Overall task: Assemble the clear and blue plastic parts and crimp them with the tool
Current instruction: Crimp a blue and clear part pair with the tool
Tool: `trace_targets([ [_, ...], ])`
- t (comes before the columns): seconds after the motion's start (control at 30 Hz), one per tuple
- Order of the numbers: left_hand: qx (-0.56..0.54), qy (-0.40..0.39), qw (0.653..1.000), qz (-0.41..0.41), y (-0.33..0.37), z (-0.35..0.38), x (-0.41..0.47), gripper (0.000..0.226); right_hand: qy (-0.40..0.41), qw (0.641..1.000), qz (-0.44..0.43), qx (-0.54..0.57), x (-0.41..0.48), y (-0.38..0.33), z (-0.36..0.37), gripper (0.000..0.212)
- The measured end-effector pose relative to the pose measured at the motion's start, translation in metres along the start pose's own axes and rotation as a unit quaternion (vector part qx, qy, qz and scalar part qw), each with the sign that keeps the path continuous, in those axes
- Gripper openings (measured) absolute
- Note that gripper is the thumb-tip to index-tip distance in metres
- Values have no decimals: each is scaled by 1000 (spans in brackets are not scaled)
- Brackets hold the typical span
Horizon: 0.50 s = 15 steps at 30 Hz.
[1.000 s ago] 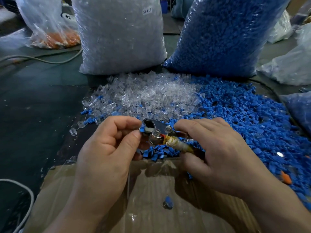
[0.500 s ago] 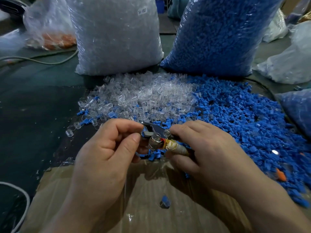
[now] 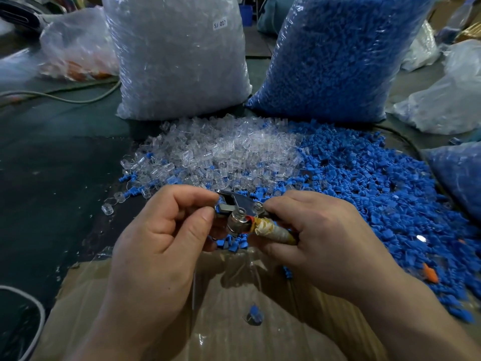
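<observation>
- Plainly, a white label [image 3: 220,24] reading "SJ 017" is sitting high on the bag of clear parts [image 3: 177,63]. This bag is standing on the counter [image 3: 52,165] beside the bag of blue parts [image 3: 338,56].
- The tool [image 3: 240,213] is hanging between the two hands, over the far edge of the cardboard [image 3: 234,334]. Its long axis is running from upper left to lower right, with the metal head pointing left and the wrapped handle trailing right.
- The right hand [image 3: 320,243] is wrapping its grip round that handle.
- The left hand [image 3: 156,243] is keeping a narrow grip. Thumb and forefinger are pinching a blue part [image 3: 218,208] against the tool's head. Whether a clear piece is sitting on it cannot be told.
- The loose clear pile [image 3: 221,155] and the loose blue pile [image 3: 377,191] are lying just beyond the hands, touching each other.
</observation>
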State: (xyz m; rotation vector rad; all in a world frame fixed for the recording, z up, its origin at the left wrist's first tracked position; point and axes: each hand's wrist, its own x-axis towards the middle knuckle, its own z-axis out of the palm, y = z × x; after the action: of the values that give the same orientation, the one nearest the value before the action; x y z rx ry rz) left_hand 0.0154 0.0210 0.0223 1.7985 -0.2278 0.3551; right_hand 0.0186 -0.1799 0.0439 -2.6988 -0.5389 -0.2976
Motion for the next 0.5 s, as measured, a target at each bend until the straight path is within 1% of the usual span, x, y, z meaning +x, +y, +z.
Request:
trace_targets([
  [0.33,-15,-2,1000,-2,-1,5,-1,22,-1,1000,-8,-27,-2,4,2,38],
  [0.4,-18,-1,1000,2,-2,5,-1,21,1,1000,-6,-22,-1,3,2,35],
  [0.5,-17,8,1000,11,-2,2,0,15,0,1000,4,-1,0,0,2,33],
])
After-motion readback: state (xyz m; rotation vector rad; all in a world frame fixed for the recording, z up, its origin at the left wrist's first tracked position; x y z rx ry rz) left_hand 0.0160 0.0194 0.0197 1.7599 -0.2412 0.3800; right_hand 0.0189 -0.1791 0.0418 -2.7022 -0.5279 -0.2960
